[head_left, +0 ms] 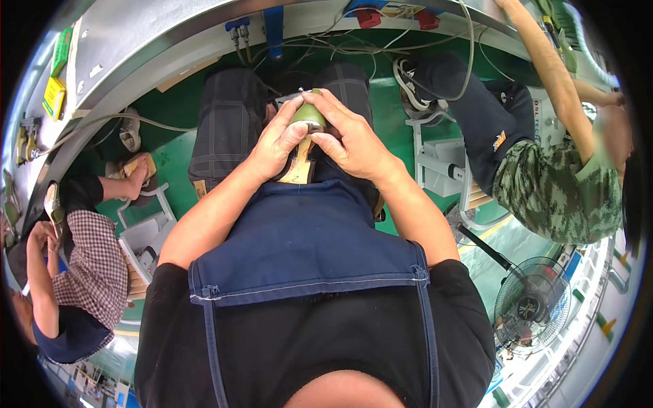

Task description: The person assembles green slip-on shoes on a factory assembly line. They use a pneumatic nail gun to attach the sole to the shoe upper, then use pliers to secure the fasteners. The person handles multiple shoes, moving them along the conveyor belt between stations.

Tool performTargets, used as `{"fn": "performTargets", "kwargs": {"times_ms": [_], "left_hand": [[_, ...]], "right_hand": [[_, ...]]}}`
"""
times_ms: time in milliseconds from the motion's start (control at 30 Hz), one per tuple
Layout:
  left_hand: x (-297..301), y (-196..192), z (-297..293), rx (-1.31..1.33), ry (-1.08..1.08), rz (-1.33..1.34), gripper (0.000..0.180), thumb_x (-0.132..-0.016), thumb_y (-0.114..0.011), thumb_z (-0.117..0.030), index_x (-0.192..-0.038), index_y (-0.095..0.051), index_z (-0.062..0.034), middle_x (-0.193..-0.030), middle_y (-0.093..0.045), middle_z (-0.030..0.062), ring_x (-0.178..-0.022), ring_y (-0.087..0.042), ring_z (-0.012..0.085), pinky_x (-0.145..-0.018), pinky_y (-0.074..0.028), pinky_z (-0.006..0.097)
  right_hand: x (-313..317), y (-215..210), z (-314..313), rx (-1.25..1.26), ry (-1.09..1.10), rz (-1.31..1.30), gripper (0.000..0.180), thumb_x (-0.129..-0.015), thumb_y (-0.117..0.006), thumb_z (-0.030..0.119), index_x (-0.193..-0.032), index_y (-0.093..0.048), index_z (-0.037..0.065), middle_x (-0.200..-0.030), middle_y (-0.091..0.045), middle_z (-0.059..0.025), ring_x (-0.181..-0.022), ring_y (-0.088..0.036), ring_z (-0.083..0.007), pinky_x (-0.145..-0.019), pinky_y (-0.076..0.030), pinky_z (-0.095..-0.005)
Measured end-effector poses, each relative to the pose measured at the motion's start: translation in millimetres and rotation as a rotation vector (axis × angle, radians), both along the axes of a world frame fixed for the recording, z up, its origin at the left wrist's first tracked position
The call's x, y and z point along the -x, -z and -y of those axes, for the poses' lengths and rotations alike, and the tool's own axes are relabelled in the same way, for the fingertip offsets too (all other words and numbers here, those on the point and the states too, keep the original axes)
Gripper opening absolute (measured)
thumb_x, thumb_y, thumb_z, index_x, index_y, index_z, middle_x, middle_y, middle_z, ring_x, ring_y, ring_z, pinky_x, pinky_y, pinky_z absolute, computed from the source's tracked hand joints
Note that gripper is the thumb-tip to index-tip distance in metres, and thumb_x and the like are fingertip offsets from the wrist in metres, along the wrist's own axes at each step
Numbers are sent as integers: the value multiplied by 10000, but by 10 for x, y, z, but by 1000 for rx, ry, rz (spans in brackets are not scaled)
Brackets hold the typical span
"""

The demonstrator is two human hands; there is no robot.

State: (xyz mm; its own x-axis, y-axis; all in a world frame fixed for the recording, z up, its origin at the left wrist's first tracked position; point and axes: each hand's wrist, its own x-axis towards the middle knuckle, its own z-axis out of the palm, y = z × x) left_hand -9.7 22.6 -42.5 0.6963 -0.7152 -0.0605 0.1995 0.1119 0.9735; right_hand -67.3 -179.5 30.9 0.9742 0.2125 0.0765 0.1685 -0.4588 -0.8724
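On my lap, between my knees, I hold an olive-green shoe upper (309, 115) fitted over a yellow shoe last (298, 167). My left hand (277, 139) grips its left side, with the thumb near the rim of the green part. From the other side my right hand (355, 141) closes round it, fingers over the far end and thumb toward me. The fingertips of both hands come close together at the far end. A small shiny tip shows there; what it belongs to is hidden. The bare yellow end of the last points toward my blue apron (309, 238).
A metal workbench (129, 41) curves ahead, bearing green and yellow boxes (54, 97) at left. Cables (381, 51) hang beneath it. Seated co-workers flank me, one in a checked apron (102, 258), another in camouflage (544, 190). A fan (532, 306) stands behind right.
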Motion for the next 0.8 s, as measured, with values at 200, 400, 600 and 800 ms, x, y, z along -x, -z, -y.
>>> {"fn": "performTargets", "kwargs": {"times_ms": [200,400,600,800], "left_hand": [[27,-13,-58,-22,2,80,1005,-990,-578,-682,-1588,-324,85,-1537,-446,204,-1415,-479,291,-1180,-378,386],[2,-13,-156,-83,65,163,977,-961,-666,-565,-1634,-271,24,-1554,-419,229,-1424,-469,328,-1184,-378,411],[73,-217,-299,-255,153,-93,1241,-681,-965,-314,-1653,-247,-36,-1565,-465,183,-1460,-468,291,-1212,-372,413],[-49,-704,-198,-177,-21,296,1179,-625,-1015,-189,-1593,-349,-81,-1436,-559,103,-1317,-568,242,-1115,-462,403]], "right_hand": [[39,-41,-68,-33,3,-39,674,-955,-725,132,-1558,-443,30,-1606,-369,-349,-1417,-477,-520,-1162,-456,-456],[82,-74,-89,-37,-40,-89,910,-851,-830,82,-1621,-344,85,-1663,-277,-321,-1545,-283,-491,-1218,-402,-471],[123,-269,-139,-14,-101,-60,1307,-645,-979,100,-1681,-182,129,-1699,-234,-260,-1567,-259,-458,-1253,-376,-483],[123,-625,-136,-264,-81,-27,1348,-617,-1003,166,-1676,-176,61,-1711,-282,-186,-1566,-312,-390,-1272,-347,-474]]}}
